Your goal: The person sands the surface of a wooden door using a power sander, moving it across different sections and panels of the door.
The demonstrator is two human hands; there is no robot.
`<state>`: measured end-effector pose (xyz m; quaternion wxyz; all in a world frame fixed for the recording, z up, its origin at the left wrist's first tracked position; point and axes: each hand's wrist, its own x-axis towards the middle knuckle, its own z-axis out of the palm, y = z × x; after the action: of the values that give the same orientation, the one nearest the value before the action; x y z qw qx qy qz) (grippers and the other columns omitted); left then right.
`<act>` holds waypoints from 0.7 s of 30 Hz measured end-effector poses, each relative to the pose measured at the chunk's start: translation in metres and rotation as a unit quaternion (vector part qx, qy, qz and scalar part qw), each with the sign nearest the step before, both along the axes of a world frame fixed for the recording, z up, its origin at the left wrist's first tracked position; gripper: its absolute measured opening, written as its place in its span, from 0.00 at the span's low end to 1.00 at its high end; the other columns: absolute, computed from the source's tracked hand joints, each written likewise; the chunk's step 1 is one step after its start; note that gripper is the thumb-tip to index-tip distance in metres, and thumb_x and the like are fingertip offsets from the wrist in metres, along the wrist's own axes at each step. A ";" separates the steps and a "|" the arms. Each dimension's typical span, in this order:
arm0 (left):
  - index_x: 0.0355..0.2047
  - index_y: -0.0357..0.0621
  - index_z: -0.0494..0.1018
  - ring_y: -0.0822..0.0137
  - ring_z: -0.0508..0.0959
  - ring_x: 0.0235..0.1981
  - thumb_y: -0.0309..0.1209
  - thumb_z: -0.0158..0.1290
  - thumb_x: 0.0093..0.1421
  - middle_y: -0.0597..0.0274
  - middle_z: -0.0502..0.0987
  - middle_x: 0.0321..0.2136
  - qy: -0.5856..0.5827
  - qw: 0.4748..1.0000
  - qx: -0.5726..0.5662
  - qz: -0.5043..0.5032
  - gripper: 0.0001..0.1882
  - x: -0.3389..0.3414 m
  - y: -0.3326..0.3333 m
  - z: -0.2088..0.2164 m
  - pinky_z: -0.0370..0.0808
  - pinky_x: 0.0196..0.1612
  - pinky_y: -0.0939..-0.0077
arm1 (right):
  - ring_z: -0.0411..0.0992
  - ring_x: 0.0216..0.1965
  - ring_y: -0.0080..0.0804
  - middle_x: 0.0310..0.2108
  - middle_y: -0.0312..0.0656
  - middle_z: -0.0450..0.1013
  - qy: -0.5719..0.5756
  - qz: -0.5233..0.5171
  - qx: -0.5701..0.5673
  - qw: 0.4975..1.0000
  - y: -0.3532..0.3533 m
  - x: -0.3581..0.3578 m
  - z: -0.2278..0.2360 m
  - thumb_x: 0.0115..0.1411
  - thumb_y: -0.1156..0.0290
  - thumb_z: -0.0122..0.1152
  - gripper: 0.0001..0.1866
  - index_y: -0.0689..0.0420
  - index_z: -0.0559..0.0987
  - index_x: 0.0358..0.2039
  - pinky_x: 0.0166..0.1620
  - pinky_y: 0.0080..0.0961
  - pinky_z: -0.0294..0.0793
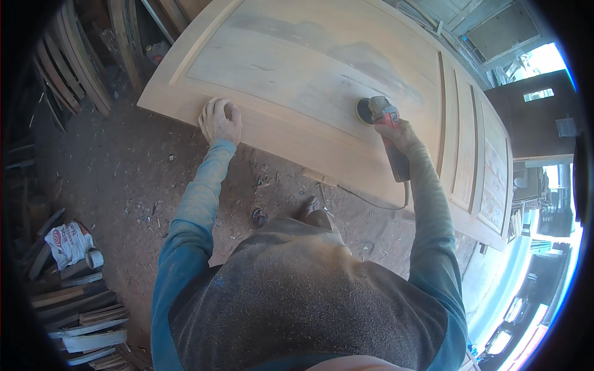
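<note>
**Layout and Hand Position at the Large Pale Wooden Panelled Door [297, 102]**

Surface and room, near to far: A dust-covered dark grey apron [309, 290] occupies the foreground. Beyond it, the brown floor [148, 167] carries scattered pale wood chips. At the left, a pile of narrow timber offcuts [93, 324] lies on the floor, with a white plastic sack with red print [68, 244] just above it in the view. The door lies face up across the upper half of the view, in front of the person. Its frame is light tan; its long recessed panel bears grey, smoky patches. Long curved-looking wooden boards [74, 55] stand at the upper left. A dark brown board with a small rectangular opening [532, 114] stands at the far right.

Hand pose, near to far: Both arms, in dusty blue sleeves, extend forward. The left hand [219, 120] rests at the door's near edge, fingers bent; whether they clamp the edge cannot be told. The right hand [402, 135] has its fingers wrapped around a red and grey handheld power tool with a round disc [390, 120]. The disc is at the recessed panel; full contact cannot be confirmed. A thin dark cord [371, 203] trails from the tool's rear.
</note>
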<state>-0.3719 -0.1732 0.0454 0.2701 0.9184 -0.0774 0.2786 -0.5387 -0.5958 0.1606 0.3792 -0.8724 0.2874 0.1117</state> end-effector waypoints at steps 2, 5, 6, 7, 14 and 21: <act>0.38 0.52 0.76 0.58 0.70 0.54 0.39 0.55 0.56 0.64 0.75 0.46 0.001 1.000 0.004 -0.001 0.10 -0.002 -0.003 -0.001 0.63 0.56 0.56 | 0.75 0.32 0.30 0.31 0.40 0.77 -0.028 -0.058 0.007 0.998 -0.010 -0.012 -0.006 0.47 0.49 0.69 0.30 0.60 0.81 0.42 0.38 0.30 0.74; 0.39 0.52 0.76 0.58 0.69 0.55 0.40 0.55 0.56 0.63 0.74 0.48 0.018 1.000 0.018 -0.009 0.12 0.001 -0.008 -0.001 0.62 0.57 0.55 | 0.75 0.31 0.31 0.30 0.41 0.77 -0.019 -0.080 0.006 0.997 -0.009 -0.022 -0.008 0.46 0.48 0.69 0.30 0.62 0.81 0.41 0.37 0.31 0.74; 0.39 0.52 0.75 0.57 0.69 0.55 0.40 0.55 0.56 0.63 0.73 0.48 0.021 1.000 0.022 -0.010 0.12 0.001 -0.009 0.000 0.62 0.57 0.55 | 0.76 0.32 0.33 0.30 0.42 0.77 -0.017 -0.060 -0.015 0.998 -0.004 -0.024 -0.013 0.46 0.47 0.68 0.31 0.62 0.81 0.41 0.38 0.32 0.75; 0.40 0.52 0.75 0.57 0.69 0.55 0.40 0.55 0.56 0.62 0.73 0.49 0.026 0.999 0.028 -0.011 0.13 0.000 -0.008 -0.001 0.62 0.57 0.54 | 0.76 0.33 0.35 0.31 0.44 0.78 -0.010 -0.040 -0.034 0.999 0.004 -0.026 -0.024 0.45 0.46 0.68 0.32 0.62 0.81 0.40 0.39 0.33 0.75; 0.42 0.50 0.75 0.53 0.66 0.57 0.44 0.54 0.57 0.60 0.72 0.50 0.049 0.990 0.099 -0.085 0.17 0.003 0.008 0.008 0.60 0.58 0.50 | 0.77 0.37 0.38 0.33 0.47 0.78 -0.025 -0.115 -0.033 0.992 -0.001 -0.074 -0.026 0.42 0.42 0.68 0.37 0.65 0.81 0.39 0.41 0.34 0.74; 0.42 0.51 0.74 0.53 0.66 0.57 0.47 0.56 0.56 0.59 0.72 0.49 0.050 0.991 0.099 -0.073 0.19 -0.001 -0.003 0.011 0.60 0.58 0.50 | 0.74 0.35 0.30 0.33 0.42 0.77 -0.015 -0.231 -0.058 0.971 -0.059 -0.121 -0.030 0.46 0.44 0.68 0.34 0.64 0.81 0.40 0.40 0.29 0.73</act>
<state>-0.3731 -0.1757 0.0564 0.2005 0.9453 -0.1579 0.2030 -0.6597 -0.6550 0.1303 0.3474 -0.8046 0.4815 -0.0089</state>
